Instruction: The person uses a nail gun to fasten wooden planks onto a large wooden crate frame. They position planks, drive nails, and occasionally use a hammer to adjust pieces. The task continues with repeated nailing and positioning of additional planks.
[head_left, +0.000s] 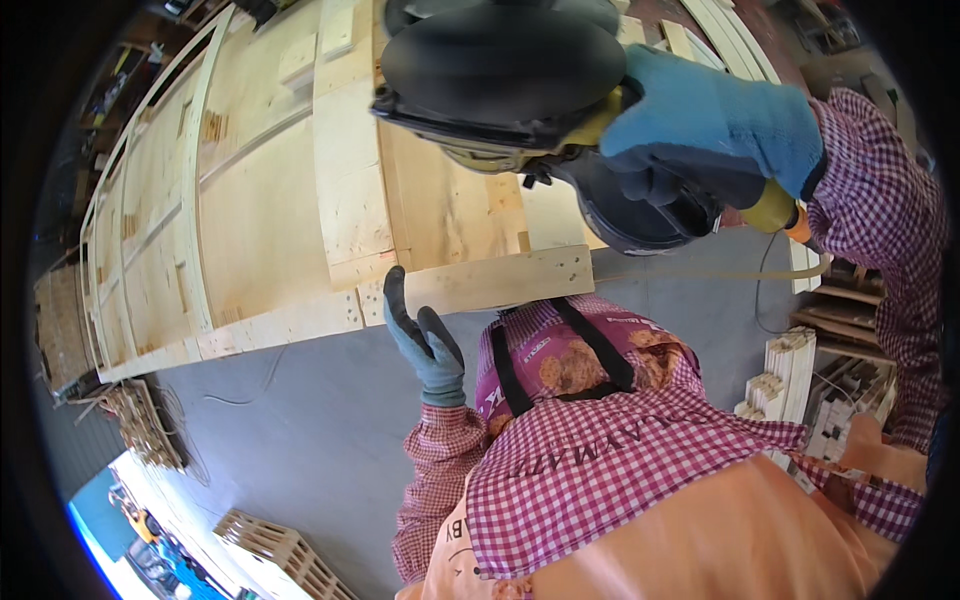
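Head view: my right hand (700, 140) grips a black power tool (510, 80) above the wooden panel (260, 200); my left hand (425, 335), open, touches its edge.

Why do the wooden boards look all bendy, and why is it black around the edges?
In the head view, the fisheye lens curves the straight wooden panel toward the rim and leaves a black ring around the round picture. The power tool in the right hand looms huge because it sits close to the lens; daylight glares bottom left.
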